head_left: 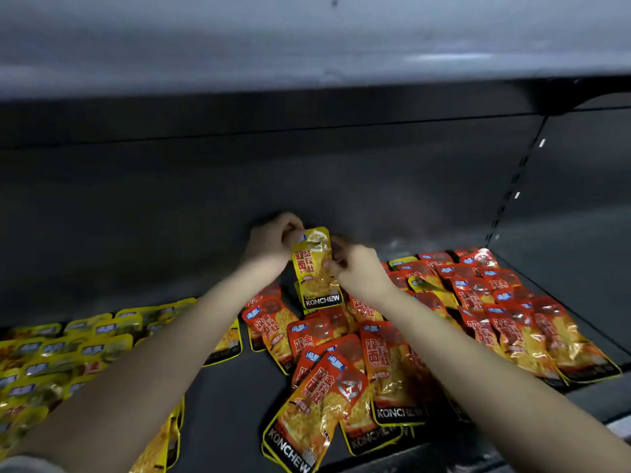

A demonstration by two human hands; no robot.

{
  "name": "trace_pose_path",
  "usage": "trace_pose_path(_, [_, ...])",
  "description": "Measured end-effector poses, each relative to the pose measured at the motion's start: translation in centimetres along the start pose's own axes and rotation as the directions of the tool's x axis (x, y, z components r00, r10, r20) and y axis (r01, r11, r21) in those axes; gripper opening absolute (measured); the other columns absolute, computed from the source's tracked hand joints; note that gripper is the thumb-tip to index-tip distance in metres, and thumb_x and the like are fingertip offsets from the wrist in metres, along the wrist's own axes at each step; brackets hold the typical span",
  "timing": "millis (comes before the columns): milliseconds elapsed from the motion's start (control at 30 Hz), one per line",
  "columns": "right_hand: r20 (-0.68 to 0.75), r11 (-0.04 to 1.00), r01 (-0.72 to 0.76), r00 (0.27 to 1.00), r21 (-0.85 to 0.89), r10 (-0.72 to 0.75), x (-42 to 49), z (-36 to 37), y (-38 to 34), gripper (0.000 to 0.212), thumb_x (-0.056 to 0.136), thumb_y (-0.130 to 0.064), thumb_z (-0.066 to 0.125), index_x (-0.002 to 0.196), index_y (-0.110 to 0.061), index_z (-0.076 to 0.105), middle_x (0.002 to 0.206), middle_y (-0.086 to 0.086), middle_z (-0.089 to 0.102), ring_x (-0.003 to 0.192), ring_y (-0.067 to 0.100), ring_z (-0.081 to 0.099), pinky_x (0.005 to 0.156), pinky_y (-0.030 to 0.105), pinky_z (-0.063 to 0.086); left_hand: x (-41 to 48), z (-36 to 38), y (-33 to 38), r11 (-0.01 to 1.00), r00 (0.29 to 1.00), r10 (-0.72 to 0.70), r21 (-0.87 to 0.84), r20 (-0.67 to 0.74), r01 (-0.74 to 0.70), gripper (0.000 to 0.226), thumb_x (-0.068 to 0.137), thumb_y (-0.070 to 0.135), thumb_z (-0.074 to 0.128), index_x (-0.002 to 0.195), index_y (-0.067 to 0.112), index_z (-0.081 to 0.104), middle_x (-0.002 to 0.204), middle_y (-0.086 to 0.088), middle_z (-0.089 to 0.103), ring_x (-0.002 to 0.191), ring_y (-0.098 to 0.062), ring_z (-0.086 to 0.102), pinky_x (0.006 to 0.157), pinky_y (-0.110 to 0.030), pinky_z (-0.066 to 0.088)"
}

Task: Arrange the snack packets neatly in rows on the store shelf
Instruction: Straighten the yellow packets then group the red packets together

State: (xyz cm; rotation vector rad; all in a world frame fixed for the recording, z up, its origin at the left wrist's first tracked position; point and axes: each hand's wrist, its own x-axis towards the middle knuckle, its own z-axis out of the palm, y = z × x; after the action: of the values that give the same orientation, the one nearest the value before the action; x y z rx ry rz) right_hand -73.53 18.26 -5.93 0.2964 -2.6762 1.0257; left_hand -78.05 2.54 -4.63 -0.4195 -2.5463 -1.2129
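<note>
At the left of the dark shelf (pixel 232 387), the yellow packets (pixel 68 353) lay flat in overlapping rows, each with a small blue label at its top; their other print was too blurred to read. The left hand (pixel 269 242) curled round the top left corner of the held packet (pixel 316 268), which stood upright over the middle of the shelf, near the back. It was yellow and glossy, with red Chinese characters down its face, a round emblem at the top and "KONCHEW" in white on a black band along the bottom. The right hand (pixel 358 271) pinched its right edge. To the right, the red packets (pixel 392 356) carried the same "KONCHEW" band; the nearer ones lay askew in a heap, and those farther right lay in overlapping rows.
</note>
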Motion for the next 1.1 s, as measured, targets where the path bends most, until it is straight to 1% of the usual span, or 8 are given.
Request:
trace_pose_path(100, [-0.058, 0.993, -0.032, 0.998, 0.115, 0.038, 0.3, 0.0, -0.6, 0.036, 0.087, -0.012, 0.061, 0.122, -0.015, 0.059, 0.108, 0.008, 0.069, 0.103, 0.023, 0.064, 0.089, 0.026, 0.048, -0.4, -1.2, -0.1, 0.993, 0.998, -0.04, -0.108, -0.041, 0.035, 0.009, 0.09, 0.013, 0.06, 0.098, 0.017, 0.06, 0.095, 0.004, 0.063, 0.09, -0.018, 0.064, 0.073, -0.035, 0.058])
trace_pose_path(200, [0.002, 0.967, -0.074, 0.997, 0.245, 0.075, 0.3, 1.0, -1.6, 0.033, 0.084, -0.014, 0.064, 0.117, -0.018, 0.062, 0.101, 0.007, 0.071, 0.099, 0.022, 0.066, 0.091, 0.038, 0.05, -1.6, -2.9, -1.0, 0.985, 0.994, -0.095, -0.149, -0.057, 0.086, 0.019, 0.089, 0.013, 0.062, 0.108, 0.014, 0.062, 0.099, 0.003, 0.063, 0.087, -0.014, 0.064, 0.066, -0.022, 0.057])
trace_pose_path(333, [0.109, 0.974, -0.06, 0.993, 0.216, 0.037, -0.7, 3.9, -3.7, 0.049, 0.084, -0.017, 0.066, 0.13, -0.017, 0.05, 0.084, 0.0, 0.07, 0.095, 0.017, 0.065, 0.088, 0.022, 0.046, -4.1, -5.4, -3.1, 0.974, 0.983, -0.179, -0.152, -0.048, 0.17, 0.015, 0.085, 0.01, 0.066, 0.098, 0.016, 0.064, 0.092, 0.003, 0.066, 0.08, -0.009, 0.063, 0.06, -0.011, 0.053])
trace_pose_path(533, [0.209, 0.988, 0.041, 0.975, 0.146, -0.072, -2.2, 7.6, -6.9, 0.055, 0.085, -0.018, 0.064, 0.137, -0.024, 0.045, 0.091, 0.0, 0.068, 0.096, 0.015, 0.063, 0.079, 0.016, 0.039, -7.3, -8.8, -6.4, 0.973, 0.974, -0.228, 0.016, -0.018, 0.228, 0.012, 0.085, 0.007, 0.064, 0.094, 0.014, 0.064, 0.092, -0.002, 0.064, 0.081, -0.019, 0.062, 0.071, -0.036, 0.057])
trace_pose_path(733, [0.339, 0.998, 0.06, 0.938, 0.037, -0.069, -4.2, 9.0, -8.1, 0.058, 0.081, -0.025, 0.068, 0.135, -0.022, 0.049, 0.08, 0.001, 0.055, 0.08, 0.014, 0.053, 0.067, 0.015, 0.033, -8.9, -9.5, -8.0, 0.96, 0.974, -0.216, 0.198, 0.066, 0.2, 0.015, 0.082, 0.009, 0.069, 0.097, 0.012, 0.066, 0.089, 0.0, 0.064, 0.072, -0.009, 0.058, 0.07, -0.021, 0.048])
trace_pose_path(800, [0.377, 0.993, 0.104, 0.923, -0.052, -0.077, -4.9, 9.5, -8.1, 0.062, 0.081, -0.029, 0.068, 0.138, -0.02, 0.045, 0.086, 0.005, 0.055, 0.085, 0.02, 0.051, 0.072, 0.019, 0.034, -9.2, -9.2, -8.5, 0.949, 0.971, -0.218, 0.255, 0.098, 0.187, 0.015, 0.081, 0.012, 0.071, 0.095, 0.016, 0.067, 0.091, 0.002, 0.065, 0.075, -0.008, 0.058, 0.069, -0.018, 0.043])
trace_pose_path(900, [0.425, 0.968, 0.173, 0.901, -0.183, -0.08, -5.4, 10.3, -8.2, 0.056, 0.085, -0.033, 0.062, 0.134, -0.012, 0.046, 0.114, 0.015, 0.057, 0.107, 0.031, 0.054, 0.087, 0.029, 0.04, -9.4, -8.9, -9.1, 0.917, 0.97, -0.221, 0.362, 0.103, 0.171, 0.016, 0.079, 0.021, 0.074, 0.092, 0.027, 0.066, 0.09, 0.01, 0.067, 0.09, -0.012, 0.062, 0.089, -0.031, 0.043])
trace_pose_path(1100, [0.466, 0.943, 0.221, 0.881, -0.251, -0.082, -5.6, 10.7, -8.3, 0.038, 0.089, -0.031, 0.057, 0.117, -0.005, 0.061, 0.116, 0.016, 0.053, 0.106, 0.03, 0.054, 0.092, 0.03, 0.038, -9.8, -8.8, -10.0, 0.851, 0.976, -0.193, 0.513, 0.1, 0.116, 0.017, 0.082, 0.026, 0.07, 0.097, 0.032, 0.065, 0.099, 0.012, 0.07, 0.105, -0.013, 0.058, 0.098, -0.035, 0.03])
